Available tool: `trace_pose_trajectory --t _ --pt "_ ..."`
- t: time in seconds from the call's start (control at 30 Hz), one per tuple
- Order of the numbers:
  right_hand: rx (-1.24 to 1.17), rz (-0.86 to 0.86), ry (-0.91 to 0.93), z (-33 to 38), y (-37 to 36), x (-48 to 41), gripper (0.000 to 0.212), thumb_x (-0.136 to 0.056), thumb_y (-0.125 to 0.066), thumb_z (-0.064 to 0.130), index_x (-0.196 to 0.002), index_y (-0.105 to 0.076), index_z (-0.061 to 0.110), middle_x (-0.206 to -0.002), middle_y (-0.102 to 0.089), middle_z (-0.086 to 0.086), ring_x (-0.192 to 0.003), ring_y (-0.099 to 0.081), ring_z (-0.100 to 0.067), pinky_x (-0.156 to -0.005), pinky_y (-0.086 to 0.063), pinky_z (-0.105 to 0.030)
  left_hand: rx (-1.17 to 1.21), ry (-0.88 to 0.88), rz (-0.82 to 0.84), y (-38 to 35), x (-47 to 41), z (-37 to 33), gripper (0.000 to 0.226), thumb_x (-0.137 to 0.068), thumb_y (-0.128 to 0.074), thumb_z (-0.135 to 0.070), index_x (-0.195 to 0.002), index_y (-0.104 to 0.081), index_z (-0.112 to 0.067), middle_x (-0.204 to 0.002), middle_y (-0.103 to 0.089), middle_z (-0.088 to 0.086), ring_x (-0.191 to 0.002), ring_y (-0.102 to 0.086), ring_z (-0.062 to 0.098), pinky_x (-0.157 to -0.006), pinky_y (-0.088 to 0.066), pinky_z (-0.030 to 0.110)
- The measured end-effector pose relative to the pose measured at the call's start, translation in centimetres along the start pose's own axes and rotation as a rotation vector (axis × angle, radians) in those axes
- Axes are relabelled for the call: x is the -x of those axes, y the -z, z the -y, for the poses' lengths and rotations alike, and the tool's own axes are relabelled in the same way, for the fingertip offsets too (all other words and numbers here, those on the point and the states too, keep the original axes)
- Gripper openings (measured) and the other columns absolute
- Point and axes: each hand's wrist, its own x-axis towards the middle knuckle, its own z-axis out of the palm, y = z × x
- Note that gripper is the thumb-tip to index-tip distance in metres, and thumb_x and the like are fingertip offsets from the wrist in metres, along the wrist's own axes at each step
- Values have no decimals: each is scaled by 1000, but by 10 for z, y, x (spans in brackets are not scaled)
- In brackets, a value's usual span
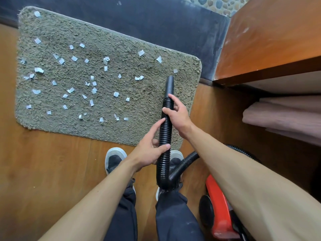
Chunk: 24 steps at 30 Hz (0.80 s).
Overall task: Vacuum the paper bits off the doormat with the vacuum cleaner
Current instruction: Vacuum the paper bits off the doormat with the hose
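- Doormat (pixel 121 49): shaggy grey-green rectangle with rounded corners, on wooden floor (pixel 43 162), strewn with torn white paper bits (pixel 74 58).
- Ribbed black hose (pixel 165 136), smooth nozzle (pixel 169 84) over the mat's right edge, clasped by right hand (pixel 178 117) and left hand (pixel 149 152).

the doormat (pixel 121 49) was a rough, shaggy cloth pile, matt grey-green, with frayed fibres along its edge. the paper bits (pixel 74 58) on it looked thin, pale and matt. the hose (pixel 165 134) was black ribbed plastic with a faint sheen, and its nozzle (pixel 169 85) was smooth black plastic. the vacuum cleaner (pixel 218 206) had a glossy red plastic shell. the floor (pixel 52 162) was smooth wood with a soft satin shine. the threshold (pixel 156 20) was dark, matt and dusty. the shelf (pixel 269 40) was polished wood, and the folded cloth (pixel 278 115) under it looked soft.
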Motion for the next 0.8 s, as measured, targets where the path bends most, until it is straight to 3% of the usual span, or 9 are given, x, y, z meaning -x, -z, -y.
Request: trace_pose_trajectory --t 0.13,0.3,0.4,0.63,0.8 --pt "-24 -36 11 4 5 -2 59 -89 -61 3 -141 -46 25 -103 -61 -8 -85 -58 -16 -72 -51 -26 -1 6 16 -1 -4 -7 77 -96 -61 -6 -143 -30 -58 -92 -64 11 -79 -65 22 -76 -58 55" --pt "-6 -58 25 14 10 -11 59 -89 -61 2 -142 -46 22 -101 -61 -5 -88 -58 -16 -78 -53 -27 -11 -4 38 1 -15 -15 77 -96 -61 -8 -142 -28 -60 -89 -60 12 -77 -62 20 -64 -56 39" --pt "14 -64 36 20 10 -16 59 -88 -62 3 -142 -46 22 -103 -61 -7 -90 -58 -17 -82 -53 -30 -11 -3 41 4 -19 -20 77 -96 -61 -8 -141 -28 -61 -90 -62 11 -79 -63 21 -69 -56 43" --pt "91 11 31 29 -4 -18 61 -89 -61 4 -143 -44 24 -102 -60 -8 -81 -59 -13 -67 -51 -22 34 -25 25 16 -11 -17 77 -96 -60 -9 -141 -27 -62 -90 -62 10 -78 -63 19 -66 -55 40" --pt "125 12 27 37 -19 -21 63 -88 -63 4 -144 -43 23 -99 -59 -5 -84 -58 -15 -82 -54 -32 45 -29 -4 28 -8 -20 77 -97 -59 -7 -144 -26 -58 -87 -61 9 -80 -64 20 -78 -58 50"
